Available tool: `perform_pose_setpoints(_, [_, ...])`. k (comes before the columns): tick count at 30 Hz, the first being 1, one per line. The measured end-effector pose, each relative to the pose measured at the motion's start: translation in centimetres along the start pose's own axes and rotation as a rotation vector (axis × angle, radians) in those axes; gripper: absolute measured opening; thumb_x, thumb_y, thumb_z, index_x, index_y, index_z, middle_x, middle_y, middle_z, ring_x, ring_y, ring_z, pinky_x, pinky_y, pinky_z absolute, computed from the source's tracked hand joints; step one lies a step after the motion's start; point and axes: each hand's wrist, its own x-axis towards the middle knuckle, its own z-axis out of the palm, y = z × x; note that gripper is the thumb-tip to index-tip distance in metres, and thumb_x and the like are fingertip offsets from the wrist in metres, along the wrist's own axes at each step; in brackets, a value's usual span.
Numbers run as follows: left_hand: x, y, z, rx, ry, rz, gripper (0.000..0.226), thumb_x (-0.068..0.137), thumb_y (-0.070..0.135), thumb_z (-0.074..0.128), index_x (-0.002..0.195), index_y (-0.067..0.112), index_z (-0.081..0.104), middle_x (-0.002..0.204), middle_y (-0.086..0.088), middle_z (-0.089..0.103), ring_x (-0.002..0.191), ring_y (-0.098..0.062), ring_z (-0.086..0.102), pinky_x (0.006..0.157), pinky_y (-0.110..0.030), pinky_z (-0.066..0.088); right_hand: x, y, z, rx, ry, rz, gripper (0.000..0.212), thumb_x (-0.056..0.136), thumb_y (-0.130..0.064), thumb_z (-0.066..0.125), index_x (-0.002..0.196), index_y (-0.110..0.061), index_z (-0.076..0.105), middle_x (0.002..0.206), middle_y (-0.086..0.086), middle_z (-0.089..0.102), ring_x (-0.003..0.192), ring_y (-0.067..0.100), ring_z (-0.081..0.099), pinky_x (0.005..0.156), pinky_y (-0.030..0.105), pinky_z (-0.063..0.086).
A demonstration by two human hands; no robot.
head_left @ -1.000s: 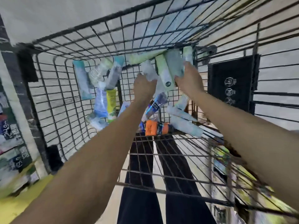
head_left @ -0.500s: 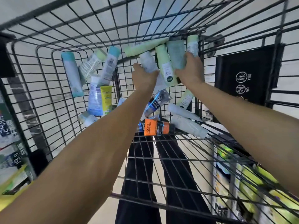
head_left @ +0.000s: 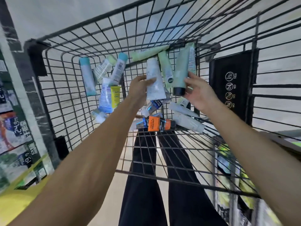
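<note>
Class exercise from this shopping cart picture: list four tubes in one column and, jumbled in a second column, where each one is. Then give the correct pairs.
1 white tube
2 black-capped green tube
3 orange tube
4 yellow tube

A in the right hand
B loose, left of both hands
C in the left hand
D loose on the cart floor, nearest the legs

Pairs: 1-C, 2-A, 3-D, 4-B

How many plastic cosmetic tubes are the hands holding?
2. Left hand grips a white plastic tube; right hand holds a grey-green plastic tube with a black cap. Palms could hide more.
</note>
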Motion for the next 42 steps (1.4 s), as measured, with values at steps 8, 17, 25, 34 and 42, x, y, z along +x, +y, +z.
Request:
perform_pose_setpoints(8, [-13.3, 2.9, -1.8, -0.184, -0.236, 0.079, 0.008, 0.091, 0.008, 0.064, 0.098, 0.004, 0.062, 0.097, -0.007, 0.059, 0.091, -0.023, 0.061, 0.085, -0.039, 0.052, -11.9, -3.1, 4.8, -0.094, -0.195, -0.108, 0.043, 0.098, -0.008, 0.053, 0.141, -0.003, 0.05, 0.114, 0.022, 0.066, 0.093, 0.028, 0.069, 0.081, 0.04, 0.059])
perform_pose_setpoints(17, [-30.5, 6.8, -1.5, -0.007, -0.312, 0.217, 0.057, 0.084, 0.005, 0.073, 0.134, 0.008, 0.047, 0.118, -0.014, 0.057, 0.081, -0.016, 0.057, 0.062, -0.027, 0.053, -25.8, -5.5, 9.2, -0.142, -0.261, -0.272, 0.036, 0.096, -0.005, 0.059, 0.132, -0.01, 0.057, 0.113, 0.016, 0.071, 0.096, 0.026, 0.068, 0.087, 0.045, 0.053])
perform_pose_setpoints(25, [-39.2, 7.5, -2.6, -0.252, -0.496, 0.249, 0.055, 0.068, 0.01, 0.058, 0.121, -0.002, 0.053, 0.109, -0.021, 0.059, 0.082, -0.025, 0.057, 0.07, -0.041, 0.052, -35.6, -4.5, 10.2, -0.08, -0.244, -0.426, 0.051, 0.091, -0.009, 0.065, 0.14, -0.005, 0.052, 0.107, 0.012, 0.074, 0.092, 0.027, 0.07, 0.079, 0.039, 0.059])
perform_pose_setpoints(34, [-45.4, 7.3, -3.5, 0.002, -0.689, 0.382, 0.055, 0.083, 0.003, 0.06, 0.136, 0.001, 0.049, 0.116, -0.02, 0.068, 0.098, -0.032, 0.07, 0.077, -0.045, 0.06, -44.2, 0.5, 10.2, 0.133, -0.119, -0.674, 0.05, 0.091, -0.003, 0.063, 0.141, -0.006, 0.056, 0.11, 0.016, 0.074, 0.092, 0.029, 0.07, 0.079, 0.039, 0.057])
perform_pose_setpoints(42, [-49.4, 3.2, -4.0, 0.27, -0.806, 0.36, 0.05, 0.095, -0.001, 0.061, 0.141, 0.015, 0.052, 0.117, -0.014, 0.072, 0.103, -0.035, 0.07, 0.089, -0.057, 0.057, -51.9, 8.2, 8.7, 0.317, 0.013, -0.817, 0.051, 0.092, 0.002, 0.063, 0.14, -0.011, 0.056, 0.113, 0.015, 0.074, 0.092, 0.027, 0.073, 0.075, 0.036, 0.061])
